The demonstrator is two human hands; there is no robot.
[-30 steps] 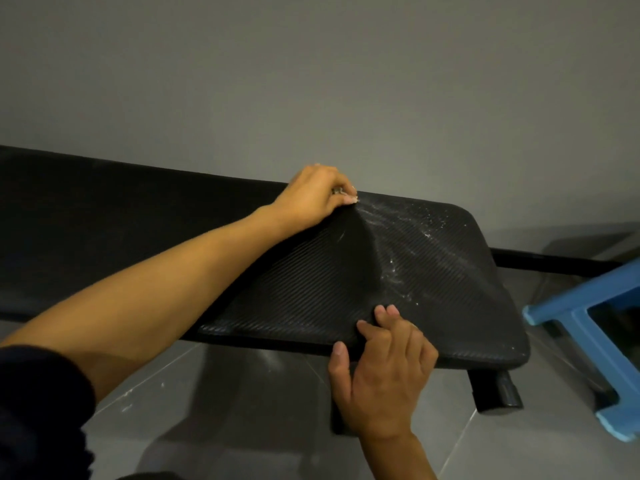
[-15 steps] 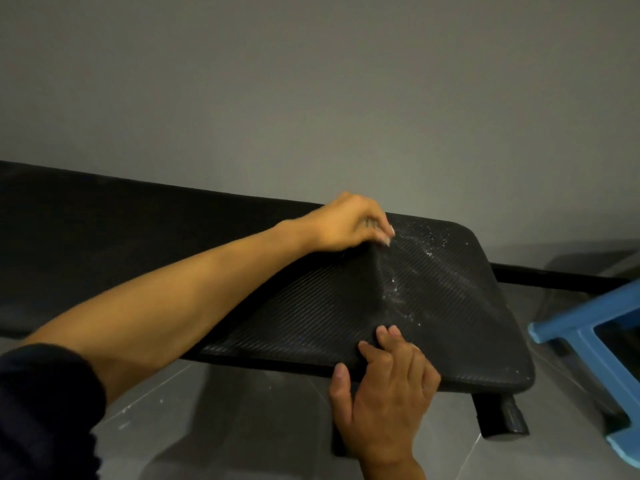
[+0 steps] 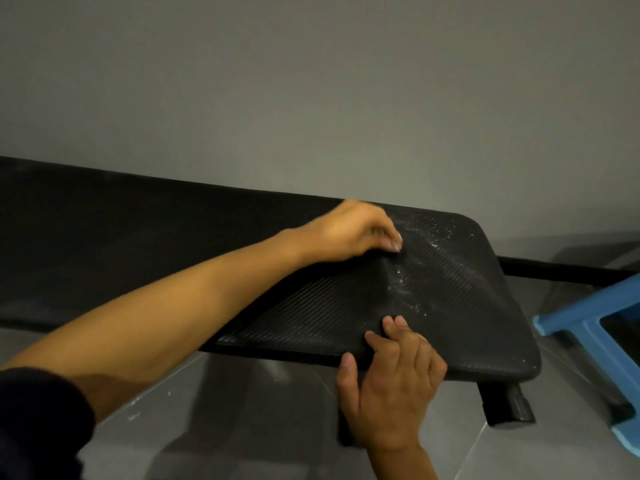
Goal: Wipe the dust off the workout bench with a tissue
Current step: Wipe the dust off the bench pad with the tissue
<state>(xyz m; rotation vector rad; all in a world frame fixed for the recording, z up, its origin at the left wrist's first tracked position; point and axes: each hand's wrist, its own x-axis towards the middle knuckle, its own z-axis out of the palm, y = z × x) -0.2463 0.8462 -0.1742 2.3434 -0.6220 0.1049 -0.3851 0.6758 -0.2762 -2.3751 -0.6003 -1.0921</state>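
Bench (image 3: 467, 306): black pad with a ribbed surface, running from the left edge of view to a rounded end at the right, set close along a grey wall (image 3: 311, 98). A black frame bar (image 3: 554, 271) extends right from under the pad's end, and a black foot (image 3: 509, 407) shows below its near right corner.

Dust (image 3: 433, 233): white specks and smears lie on the right end of the pad, thickest near the far edge, with a second streak running down towards the near edge. The pad to the left of the hands looks plain black, though the light there is dim.

Left hand (image 3: 356, 233): it reaches across the pad from the left and lies knuckles up near the far edge, at the left margin of the dusty patch. The fingers are curled down and bunched around the tissue (image 3: 397, 242), of which only a small pale scrap shows at the fingertips, pressed onto the pad. The rest of it is hidden under the hand. The forearm is bare, with a dark sleeve (image 3: 34, 420) at the lower left.

Right hand (image 3: 391, 386): it holds nothing. Its fingers lie fairly straight on top of the pad at the near edge, and the thumb rests against the front rim.

Other items: a blue stool (image 3: 588, 317) stands at the right, beside the bench end. The floor (image 3: 242, 427) is grey tile.
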